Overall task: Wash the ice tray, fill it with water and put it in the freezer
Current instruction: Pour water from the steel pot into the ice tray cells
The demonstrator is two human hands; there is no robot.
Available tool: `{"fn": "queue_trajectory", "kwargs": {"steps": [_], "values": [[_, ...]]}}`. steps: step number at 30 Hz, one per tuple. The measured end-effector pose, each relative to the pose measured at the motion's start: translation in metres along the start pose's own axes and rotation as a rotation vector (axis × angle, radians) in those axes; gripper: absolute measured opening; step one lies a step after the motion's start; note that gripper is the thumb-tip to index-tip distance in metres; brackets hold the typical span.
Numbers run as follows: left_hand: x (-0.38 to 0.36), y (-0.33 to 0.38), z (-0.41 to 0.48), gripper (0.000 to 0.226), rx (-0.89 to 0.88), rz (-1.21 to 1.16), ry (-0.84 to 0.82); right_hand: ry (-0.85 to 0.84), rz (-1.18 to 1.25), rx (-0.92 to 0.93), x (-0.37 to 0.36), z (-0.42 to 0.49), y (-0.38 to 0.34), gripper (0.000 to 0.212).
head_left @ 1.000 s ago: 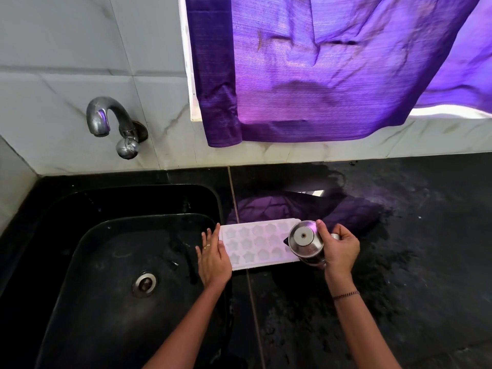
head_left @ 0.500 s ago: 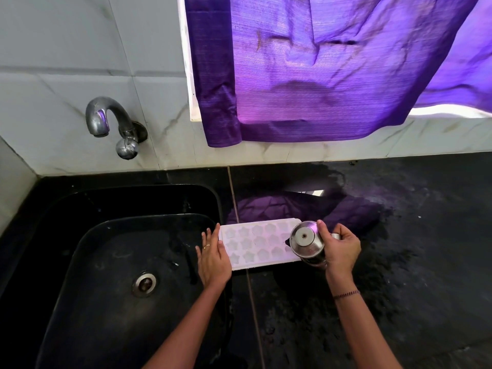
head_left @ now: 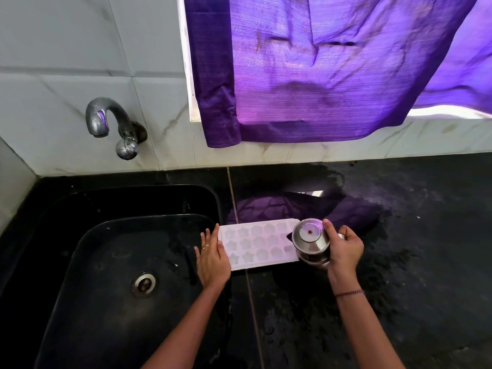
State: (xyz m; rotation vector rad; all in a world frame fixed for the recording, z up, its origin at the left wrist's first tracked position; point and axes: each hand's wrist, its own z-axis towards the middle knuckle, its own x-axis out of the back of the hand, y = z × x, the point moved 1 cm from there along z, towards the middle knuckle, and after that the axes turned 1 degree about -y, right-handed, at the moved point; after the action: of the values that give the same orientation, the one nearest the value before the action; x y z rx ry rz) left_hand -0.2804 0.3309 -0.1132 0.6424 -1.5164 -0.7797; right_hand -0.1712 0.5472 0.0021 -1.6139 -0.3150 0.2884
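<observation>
A white ice tray [head_left: 255, 243] with star and round moulds lies flat on the black counter, just right of the sink. My left hand [head_left: 213, 258] rests with straight fingers against the tray's left end. My right hand [head_left: 344, 249] grips a lidded steel jug [head_left: 310, 241] tilted over the tray's right end, which it partly covers. I cannot tell whether water is flowing.
A black sink [head_left: 119, 262] with a steel drain [head_left: 143, 284] lies at the left, under a wall tap [head_left: 111, 123]. A purple curtain [head_left: 332, 67] hangs over the counter's back. The wet black counter [head_left: 399, 288] stretches to the right.
The jug has shifted very slightly over the tray's right end. Both hands otherwise stay where they were.
</observation>
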Motion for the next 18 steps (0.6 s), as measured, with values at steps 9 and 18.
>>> {"fn": "queue_trajectory", "kwargs": {"steps": [9, 18], "values": [[0.001, 0.002, -0.001, 0.057, 0.008, 0.016, 0.003, 0.008, 0.037, -0.007, 0.007, 0.008, 0.003, 0.055], [0.001, 0.002, -0.001, 0.058, 0.005, 0.024, 0.001, 0.029, -0.093, 0.056, 0.014, 0.010, 0.003, 0.054]]}}
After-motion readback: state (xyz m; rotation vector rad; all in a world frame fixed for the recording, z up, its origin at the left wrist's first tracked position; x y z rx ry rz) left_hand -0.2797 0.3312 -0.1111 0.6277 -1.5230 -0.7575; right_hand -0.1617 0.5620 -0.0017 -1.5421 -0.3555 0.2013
